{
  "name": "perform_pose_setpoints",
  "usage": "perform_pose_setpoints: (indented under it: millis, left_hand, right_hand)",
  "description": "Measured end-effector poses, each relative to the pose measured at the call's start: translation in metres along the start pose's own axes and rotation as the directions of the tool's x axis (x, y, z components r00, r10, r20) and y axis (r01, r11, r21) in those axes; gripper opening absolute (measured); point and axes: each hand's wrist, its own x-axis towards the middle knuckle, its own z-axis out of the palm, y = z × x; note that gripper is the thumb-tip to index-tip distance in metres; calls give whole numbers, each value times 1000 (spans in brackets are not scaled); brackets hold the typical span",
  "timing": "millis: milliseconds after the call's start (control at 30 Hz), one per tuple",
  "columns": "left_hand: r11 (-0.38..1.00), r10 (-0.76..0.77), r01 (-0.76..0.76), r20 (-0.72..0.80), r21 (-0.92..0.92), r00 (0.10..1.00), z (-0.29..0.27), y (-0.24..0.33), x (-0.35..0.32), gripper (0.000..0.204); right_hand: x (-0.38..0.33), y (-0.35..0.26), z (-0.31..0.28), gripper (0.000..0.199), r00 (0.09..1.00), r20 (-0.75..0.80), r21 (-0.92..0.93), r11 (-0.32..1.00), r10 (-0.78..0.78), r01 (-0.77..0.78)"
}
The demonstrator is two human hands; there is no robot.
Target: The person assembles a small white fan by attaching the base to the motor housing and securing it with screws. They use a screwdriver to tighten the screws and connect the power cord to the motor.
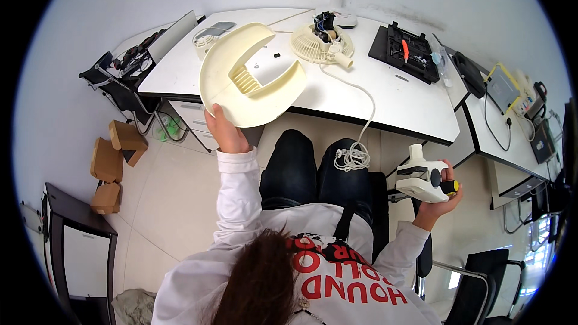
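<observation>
My left hand is closed on the lower edge of a cream C-shaped plastic fan base cover, held up tilted before the table's front edge. Ribs show beside its gap. Off to the right, below table height, my right hand grips a white plastic fan housing with dark round and flat parts. A yellow-and-black handle, apparently a screwdriver's, sticks out by the same hand; its tip is hidden. On the table lies a round cream fan grille with an exposed motor and wires on it.
A white cable runs off the table to a coil on my lap. A black toolbox holds an orange-handled tool. A white fan stands behind. Cardboard boxes and chairs are around me.
</observation>
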Motion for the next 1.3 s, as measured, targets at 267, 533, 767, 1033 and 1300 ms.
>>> perform_pose_setpoints:
  millis: [267,533,767,1033,1300]
  left_hand:
    - [995,7,-15,-75,-104,997,-20,0,33,38]
    - [991,88,-121,-406,-58,910,-85,26,135,41]
    - [979,194,-146,-453,139,870,-111,3,201,46]
    - [988,-25,109,-575,113,818,-86,-29,237,52]
    - [767,-19,409,-620,493,784,-82,-54,290,73]
  right_hand:
    - [-2,-4,-11,65,999,-45,-26,1000,-19,18]
    - [-5,-2,-5,63,997,-40,1,998,60,-60]
    - [0,4,3,62,993,-2,33,993,116,-116]
    - [-3,1,4,60,989,-6,-11,989,150,-150]
    - [-10,13,25,60,979,-54,-27,980,194,-196]
